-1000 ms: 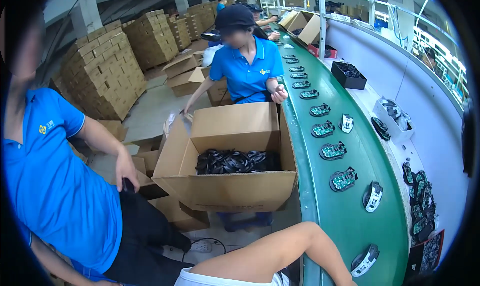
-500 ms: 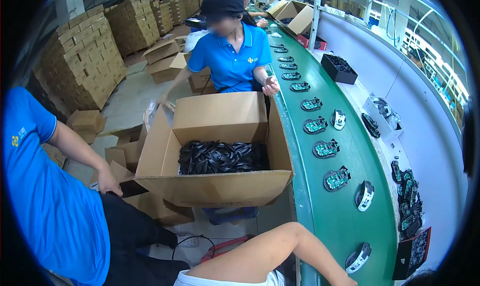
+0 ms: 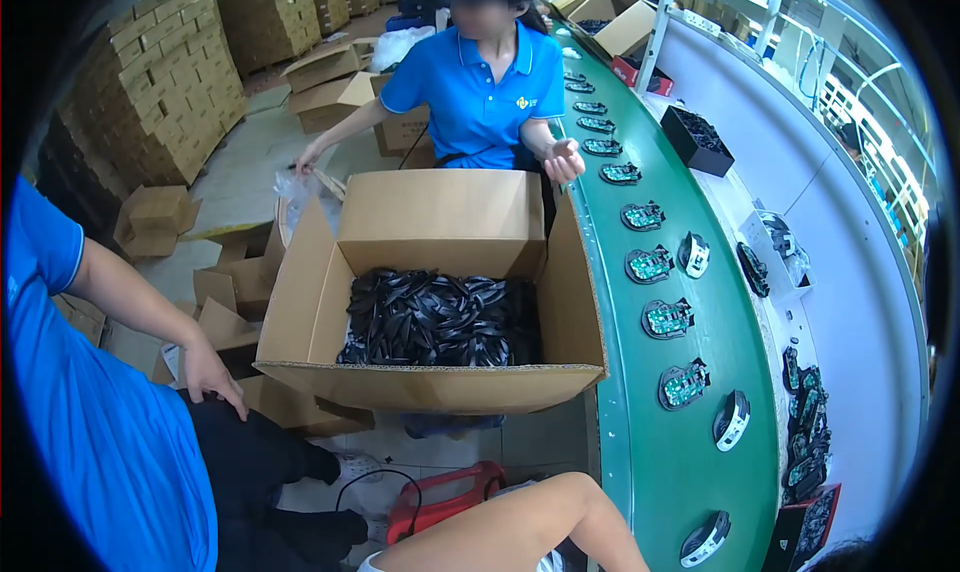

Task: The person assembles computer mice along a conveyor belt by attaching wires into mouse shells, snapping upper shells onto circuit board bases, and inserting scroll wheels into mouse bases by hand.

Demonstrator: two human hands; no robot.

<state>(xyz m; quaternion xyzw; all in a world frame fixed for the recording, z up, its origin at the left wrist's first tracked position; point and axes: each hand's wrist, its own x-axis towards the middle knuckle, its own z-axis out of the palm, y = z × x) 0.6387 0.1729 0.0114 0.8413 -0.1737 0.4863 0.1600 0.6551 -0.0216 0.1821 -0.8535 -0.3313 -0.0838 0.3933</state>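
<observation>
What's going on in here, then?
A worker in a dark cap stands behind a large open carton piled with black parts. One hand is by some clear plastic; the other hand is raised beside a green belt. Devices with bare circuit boards lie along it. On the left, another person in blue has a lowered hand by their dark trousers. A bent bare arm shows at the bottom; neither of the camera wearer's hands is in view.

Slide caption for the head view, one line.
Open carton of black parts beside a green conveyor carrying circuit-board assemblies.
</observation>
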